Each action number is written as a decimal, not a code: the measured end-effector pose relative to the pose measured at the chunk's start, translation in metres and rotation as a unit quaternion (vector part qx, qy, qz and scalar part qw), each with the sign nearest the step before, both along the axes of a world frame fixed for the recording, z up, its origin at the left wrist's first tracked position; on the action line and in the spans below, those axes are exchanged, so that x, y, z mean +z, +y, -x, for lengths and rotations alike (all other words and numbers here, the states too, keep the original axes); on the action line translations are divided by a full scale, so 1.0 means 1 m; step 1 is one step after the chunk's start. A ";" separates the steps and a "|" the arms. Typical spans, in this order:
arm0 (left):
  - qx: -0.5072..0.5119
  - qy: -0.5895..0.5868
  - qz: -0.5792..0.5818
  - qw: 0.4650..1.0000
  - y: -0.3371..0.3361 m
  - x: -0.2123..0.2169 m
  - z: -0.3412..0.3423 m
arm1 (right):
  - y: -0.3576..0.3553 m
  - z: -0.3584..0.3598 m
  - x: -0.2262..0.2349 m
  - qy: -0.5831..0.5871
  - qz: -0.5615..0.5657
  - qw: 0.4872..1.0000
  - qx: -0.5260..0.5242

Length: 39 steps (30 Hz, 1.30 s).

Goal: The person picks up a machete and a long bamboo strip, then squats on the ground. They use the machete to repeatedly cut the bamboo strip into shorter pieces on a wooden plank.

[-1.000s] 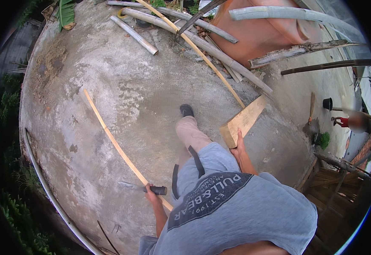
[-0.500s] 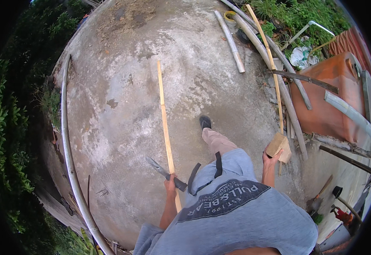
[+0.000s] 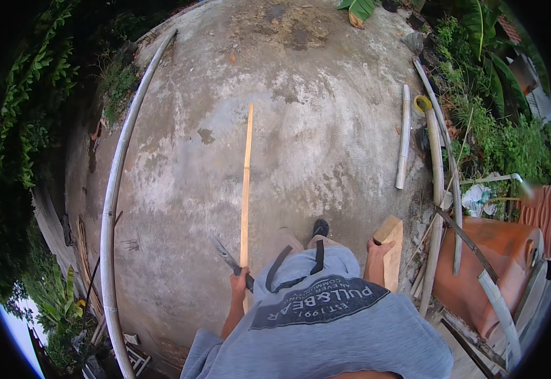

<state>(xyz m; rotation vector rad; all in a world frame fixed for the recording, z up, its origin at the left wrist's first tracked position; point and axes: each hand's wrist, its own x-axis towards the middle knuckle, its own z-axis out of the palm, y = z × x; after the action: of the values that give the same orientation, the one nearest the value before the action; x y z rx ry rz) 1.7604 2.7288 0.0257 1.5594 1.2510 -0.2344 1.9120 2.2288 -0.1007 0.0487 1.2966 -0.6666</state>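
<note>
I have the left hand (image 3: 240, 280) grasping two things together: the dark handle of a knife (image 3: 225, 252) and a long, thin strip (image 3: 245, 183) of pale wood. The knife blade points to the far left, beside the strip. The strip goes from this hand straight to the far side, above the floor (image 3: 326, 164); whether its far end touches the floor, I cannot tell.

On the right, I have the right hand (image 3: 375, 254) grasping a thick wooden block (image 3: 392, 252) by its left side. The block is just beside the shirt (image 3: 351, 335), well apart from the strip.

Farther to the left, a long grey pole (image 3: 108, 234) lies curved in my view. On the far right I see a short tube (image 3: 404, 139) lying on the floor, and near it a yellow ring (image 3: 418, 101) at the end of another pole. To the right of these is an orange tank (image 3: 490, 271), with green plants (image 3: 503, 139) farther behind it. A dark shoe (image 3: 321, 227) shows between the two hands.
</note>
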 end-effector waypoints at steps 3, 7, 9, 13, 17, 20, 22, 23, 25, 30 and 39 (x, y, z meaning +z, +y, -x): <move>-0.001 0.000 -0.083 0.997 0.029 -0.012 -0.009 | 0.027 -0.044 0.012 0.017 -0.024 0.999 -0.022; 0.001 0.038 -0.076 0.996 0.065 -0.032 -0.068 | 0.010 -0.085 -0.002 -0.036 0.001 0.996 -0.087; 0.013 0.039 -0.060 0.997 0.093 -0.041 -0.084 | 0.002 -0.105 -0.003 0.006 0.015 0.995 -0.099; 0.015 0.027 0.002 1.000 0.125 -0.052 -0.177 | -0.083 -0.126 0.018 -0.104 0.035 0.958 -0.267; 0.026 0.037 0.055 0.997 0.180 -0.033 -0.280 | -0.063 -0.173 0.142 -0.177 0.118 0.905 -0.368; 0.026 -0.013 0.057 0.998 0.242 -0.059 -0.367 | -0.039 -0.231 0.231 -0.328 0.022 0.816 -0.475; -0.006 -0.030 0.050 0.998 0.267 -0.060 -0.425 | -0.017 -0.269 0.292 -0.368 -0.050 0.763 -0.530; -0.040 -0.029 0.049 0.998 0.272 -0.050 -0.465 | -0.016 -0.276 0.304 -0.380 -0.050 0.744 -0.547; -0.061 -0.034 0.047 0.996 0.285 -0.027 -0.518 | -0.009 -0.295 0.304 -0.414 -0.102 0.747 -0.509; -0.100 -0.067 0.050 0.991 0.314 -0.013 -0.580 | 0.049 -0.401 0.318 -0.346 -0.124 0.793 -0.485; -0.087 -0.086 0.087 0.989 0.311 -0.038 -0.562 | 0.115 -0.531 0.296 -0.423 -0.018 0.850 -0.314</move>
<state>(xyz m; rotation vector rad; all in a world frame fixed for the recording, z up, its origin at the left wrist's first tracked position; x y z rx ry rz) 2.3227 3.0399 -0.0120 1.5037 0.9361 -0.3074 2.4427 2.3439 0.1950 0.7484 0.4025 -1.0181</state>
